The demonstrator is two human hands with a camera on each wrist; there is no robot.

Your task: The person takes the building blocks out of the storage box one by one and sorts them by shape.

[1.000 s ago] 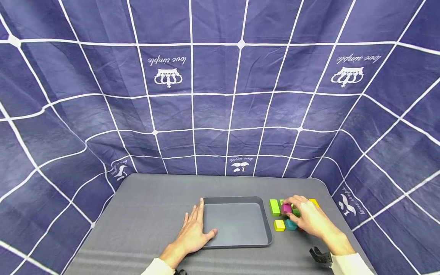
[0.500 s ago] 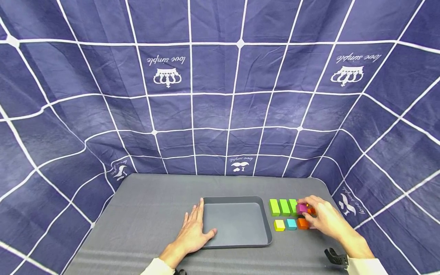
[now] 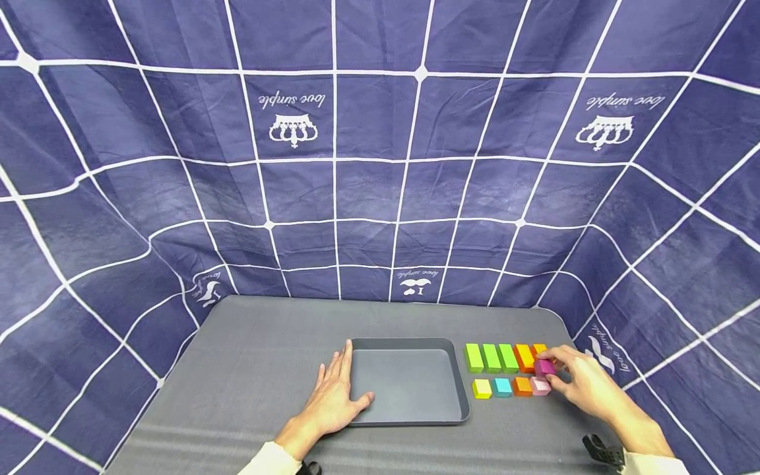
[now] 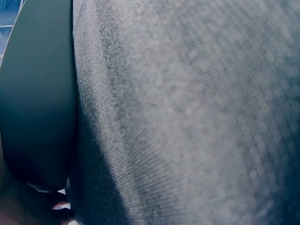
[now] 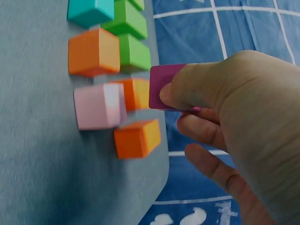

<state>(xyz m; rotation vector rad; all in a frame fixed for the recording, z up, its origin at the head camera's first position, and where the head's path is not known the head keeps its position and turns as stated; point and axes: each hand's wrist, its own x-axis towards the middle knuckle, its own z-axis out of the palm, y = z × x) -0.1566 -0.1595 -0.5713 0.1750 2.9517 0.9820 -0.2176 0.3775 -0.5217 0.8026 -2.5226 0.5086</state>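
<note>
My right hand [image 3: 588, 382] pinches a magenta block [image 3: 543, 368] between thumb and fingers, over the right end of the coloured blocks. In the right wrist view the thumb lies on the near face of that block, with a pink cube [image 5: 96, 108] and an orange-yellow block [image 5: 136, 139] below and left of it. My left hand [image 3: 332, 399] rests with straight fingers along the left side of a grey rectangular tray [image 3: 410, 386], its thumb reaching over the rim. In the left wrist view the tray's dark side [image 4: 37, 93] fills the left.
Right of the tray, three green blocks [image 3: 491, 358] and two orange-yellow blocks [image 3: 525, 358] form the back row. A yellow cube [image 3: 482, 389], teal cube [image 3: 503, 387] and orange cube [image 3: 522, 387] stand in front. A blue checked cloth [image 3: 380, 198] hangs behind the grey table [image 3: 267, 343].
My right hand has carried the magenta block rightward from over the green blocks to the row's right end, uncovering blocks beneath. The left hand and tray stay put.
</note>
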